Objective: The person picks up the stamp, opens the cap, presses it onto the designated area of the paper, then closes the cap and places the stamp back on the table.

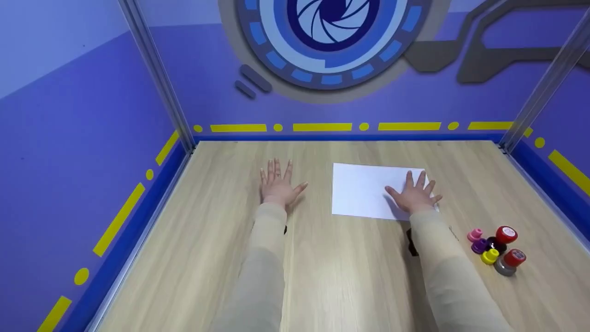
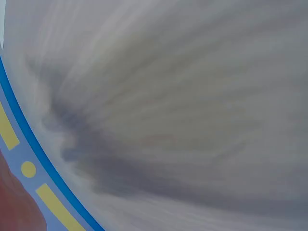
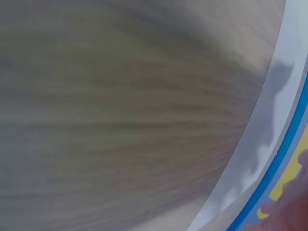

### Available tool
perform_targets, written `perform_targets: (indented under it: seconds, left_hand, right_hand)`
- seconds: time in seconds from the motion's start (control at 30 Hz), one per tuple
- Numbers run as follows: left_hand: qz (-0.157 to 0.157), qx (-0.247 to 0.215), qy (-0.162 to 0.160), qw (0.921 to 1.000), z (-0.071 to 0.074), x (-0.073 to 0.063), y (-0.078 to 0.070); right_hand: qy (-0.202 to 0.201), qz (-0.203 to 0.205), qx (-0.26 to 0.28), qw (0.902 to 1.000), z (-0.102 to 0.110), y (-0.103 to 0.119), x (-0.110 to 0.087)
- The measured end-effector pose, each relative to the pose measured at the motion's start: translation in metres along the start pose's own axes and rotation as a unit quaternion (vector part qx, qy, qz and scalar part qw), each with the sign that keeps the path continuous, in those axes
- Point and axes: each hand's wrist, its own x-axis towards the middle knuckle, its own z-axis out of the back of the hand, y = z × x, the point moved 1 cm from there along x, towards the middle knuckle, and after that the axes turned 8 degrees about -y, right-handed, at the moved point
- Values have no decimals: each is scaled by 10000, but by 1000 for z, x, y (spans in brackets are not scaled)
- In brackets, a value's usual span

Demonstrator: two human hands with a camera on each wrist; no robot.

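Observation:
My left hand [image 1: 280,188] is stretched out over the bare wooden table, palm down, fingers spread and holding nothing. A white sheet of paper [image 1: 357,191] lies to its right. Over the paper's right side is my right hand [image 1: 415,196], also palm down with spread fingers and casting a shadow on the sheet. In the right wrist view, a part of that hand shows blurred at the lower right, beyond the paper [image 3: 240,159]. The left wrist view has mostly blurred tabletop with a hand's shadow. Whether either palm touches the surface, I cannot tell.
On the wooden table [image 1: 332,267], right of my right forearm, stand several small stamp-like pieces: pink [image 1: 475,234], purple [image 1: 479,245], yellow [image 1: 490,256], and two with red knobs [image 1: 507,234]. Blue-purple walls [image 1: 92,138] enclose the table's left, back and right.

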Motion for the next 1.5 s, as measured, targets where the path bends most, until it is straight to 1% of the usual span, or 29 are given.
perform_targets:
  seconds: [0.07, 0.17, 0.27, 0.37, 0.43, 0.57, 0.63, 0.7, 0.83, 1.0, 1.13, 1.33, 1.5]
  left_hand:
    - [-62, -185, 90, 9998, -1, -2, -10]
    - [-184, -551, 278, 9979, -2, -7, -29]
    - [-286, -1066, 491, 9927, -4, -14, -49]
    - [-445, -1353, 702, 9873, -8, -19, -70]
    - [-571, -1426, 819, 9847, -11, -22, -84]
    - [-832, -1343, 981, 9825, -16, -27, -107]
    - [-930, -1271, 1056, 9819, -17, -29, -115]
    - [-965, -1225, 1152, 9810, -18, -32, -120]
    - [-926, -1215, 1246, 9804, -17, -35, -122]
    - [-859, -1207, 1339, 9799, -13, -36, -112]
    - [-882, -1161, 1399, 9794, -10, -34, -99]
    - [-927, -1274, 1340, 9784, -8, -35, -80]
    - [-994, -1239, 1289, 9788, -8, -38, -63]
  right_hand:
    - [142, -51, 54, 9999, 1, -1, -2]
    - [237, -144, 108, 9996, 3, -3, -5]
    - [255, -201, 148, 9994, 4, -4, -6]
    - [276, -177, 144, 9994, 4, -6, -6]
    - [328, -138, 116, 9993, 3, -7, -6]
    - [538, -48, 83, 9985, 1, -8, -8]
    - [634, -4, 60, 9980, 1, -8, -9]
    - [687, 52, 18, 9976, 1, -7, -10]
    - [709, 232, -99, 9972, 1, -2, -8]
    - [699, 539, -287, 9957, -1, 10, -6]
    - [687, 718, -329, 9945, -4, 20, -7]
    - [868, 756, 96, 9933, -7, 26, -12]
    - [862, 1061, 225, 9904, -8, 29, -19]
